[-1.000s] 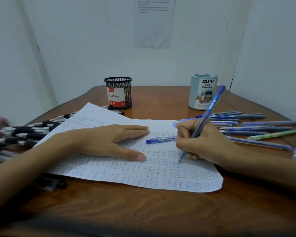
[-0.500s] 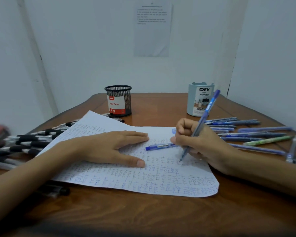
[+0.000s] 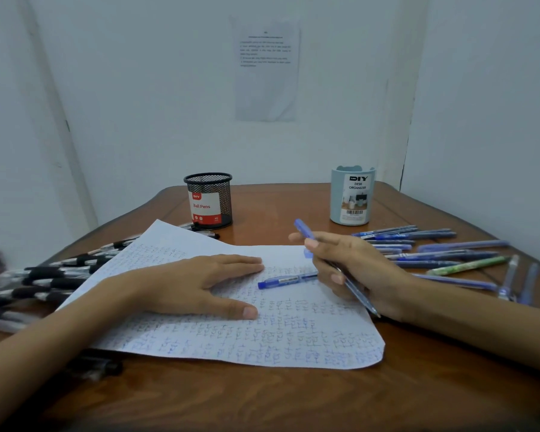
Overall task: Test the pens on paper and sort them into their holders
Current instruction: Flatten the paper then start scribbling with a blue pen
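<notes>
At the left edge of the tabletop [image 3: 293,400], a pile of black pens [image 3: 44,275] lies partly tucked under the left edge of the paper [image 3: 231,338]. The left hand [image 3: 194,285] rests flat on the sheet with fingers straight, released and pressing it down. Beyond the paper's far corner stands the black mesh holder [image 3: 209,201]. A strip of brown wood runs between it and the light blue organizer [image 3: 352,198]. A blue pen [image 3: 286,280] lies on the paper between the two hands. The right hand [image 3: 356,269] grips the tested pen [image 3: 356,291], which slants low with its tip at the paper's right edge. Blue pens [image 3: 434,251] and one green pen [image 3: 468,265] spread toward the right edge. Wood shows along the near edge below the paper.
</notes>
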The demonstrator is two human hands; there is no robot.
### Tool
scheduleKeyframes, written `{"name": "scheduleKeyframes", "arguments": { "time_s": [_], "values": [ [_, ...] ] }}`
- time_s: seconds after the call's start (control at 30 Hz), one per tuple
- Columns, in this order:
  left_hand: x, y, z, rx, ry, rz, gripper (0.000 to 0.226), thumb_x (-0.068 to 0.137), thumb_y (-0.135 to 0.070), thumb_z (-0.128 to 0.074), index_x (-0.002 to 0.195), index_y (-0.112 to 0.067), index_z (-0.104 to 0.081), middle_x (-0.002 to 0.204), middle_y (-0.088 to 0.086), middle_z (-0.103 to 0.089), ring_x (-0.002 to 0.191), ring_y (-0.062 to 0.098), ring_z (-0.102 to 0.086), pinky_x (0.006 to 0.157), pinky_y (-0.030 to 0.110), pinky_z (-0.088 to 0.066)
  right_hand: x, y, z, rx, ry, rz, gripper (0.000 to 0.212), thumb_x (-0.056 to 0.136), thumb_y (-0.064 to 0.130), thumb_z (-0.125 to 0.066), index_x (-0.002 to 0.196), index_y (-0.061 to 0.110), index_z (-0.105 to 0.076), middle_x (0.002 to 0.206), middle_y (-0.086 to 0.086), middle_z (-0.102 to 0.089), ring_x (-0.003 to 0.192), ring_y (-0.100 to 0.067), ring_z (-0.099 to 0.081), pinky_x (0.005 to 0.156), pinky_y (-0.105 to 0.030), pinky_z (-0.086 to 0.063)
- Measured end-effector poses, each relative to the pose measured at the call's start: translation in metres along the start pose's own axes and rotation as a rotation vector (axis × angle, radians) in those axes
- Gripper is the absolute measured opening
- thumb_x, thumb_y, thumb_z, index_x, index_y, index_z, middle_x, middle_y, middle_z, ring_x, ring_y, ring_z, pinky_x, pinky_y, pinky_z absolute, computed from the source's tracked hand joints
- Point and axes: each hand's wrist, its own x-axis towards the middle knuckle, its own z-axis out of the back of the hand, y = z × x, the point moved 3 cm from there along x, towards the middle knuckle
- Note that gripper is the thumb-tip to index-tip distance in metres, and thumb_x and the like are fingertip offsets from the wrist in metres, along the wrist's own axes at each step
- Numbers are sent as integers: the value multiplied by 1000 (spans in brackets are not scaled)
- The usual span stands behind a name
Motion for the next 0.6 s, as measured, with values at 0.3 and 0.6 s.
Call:
{"name": "scheduleKeyframes", "arguments": {
  "time_s": [0.3, 0.6],
  "values": [
    [0, -3, 1, 3, 2, 25, 81, 73, -82, -35, 142, -52, -6, 138, -42, -4, 129, -13, -9, 113, 27, -7, 0, 1, -1, -53, 47, -16, 39, 91, 41, -42, 108, 15, -66, 44, 1, -28, 36, -8, -19, 35, -20, -16],
    [0, -2, 1, -3, -10, 1, 81, 74, -76, -38, 144, -49, -7, 141, -38, -7, 125, -14, -8, 109, 23, -6, 3, 6, 1, -79, -45, -2, 38, 100, 31, -36, 98, 6, -65, 40, 0, -28, 31, -8, -21, 33, -18, -18]
  ]
}}
